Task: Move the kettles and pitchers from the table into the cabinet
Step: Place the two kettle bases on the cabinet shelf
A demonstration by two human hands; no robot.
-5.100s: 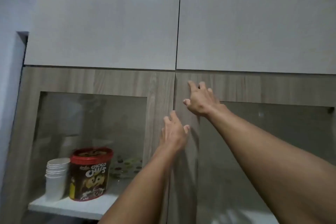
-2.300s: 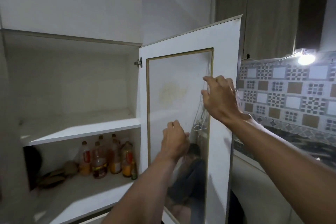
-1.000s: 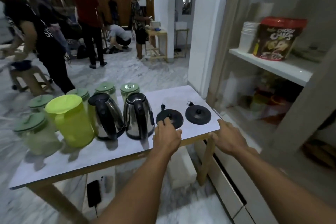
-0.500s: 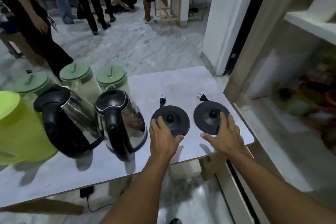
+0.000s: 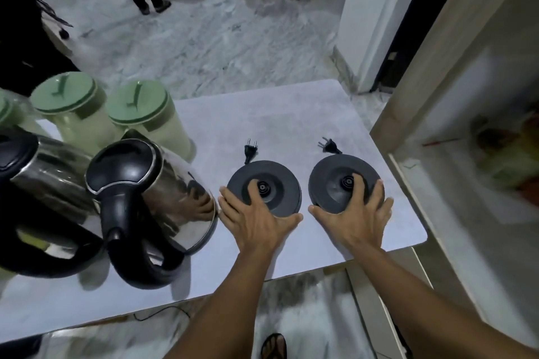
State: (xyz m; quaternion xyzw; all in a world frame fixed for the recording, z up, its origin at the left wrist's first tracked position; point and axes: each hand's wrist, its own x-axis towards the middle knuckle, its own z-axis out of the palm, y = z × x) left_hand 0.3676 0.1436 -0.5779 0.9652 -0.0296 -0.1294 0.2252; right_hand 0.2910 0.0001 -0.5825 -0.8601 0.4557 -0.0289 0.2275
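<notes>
The left hand (image 5: 256, 214) is spread over the near half of the left base (image 5: 268, 183), thumb hooked on its near rim and fingers fanned across the top. The right hand (image 5: 357, 213) clasps the right base (image 5: 335, 181) the same way. So each hand is clamped on its own black disc, the two side by side low in the centre of the frame. Whether either disc has left the counter (image 5: 291, 116) I cannot tell.

Each base's plug (image 5: 250, 148) points away, toward the top of the frame. Just left of the left hand stands the nearest kettle (image 5: 163, 192), its handle turned toward the lower edge. The green-lidded pitchers (image 5: 140, 114) stand behind it at upper left. The cabinet (image 5: 455, 102) lies along the right edge, so the right hand is nearer it, and the carry will likely swing rightward.
</notes>
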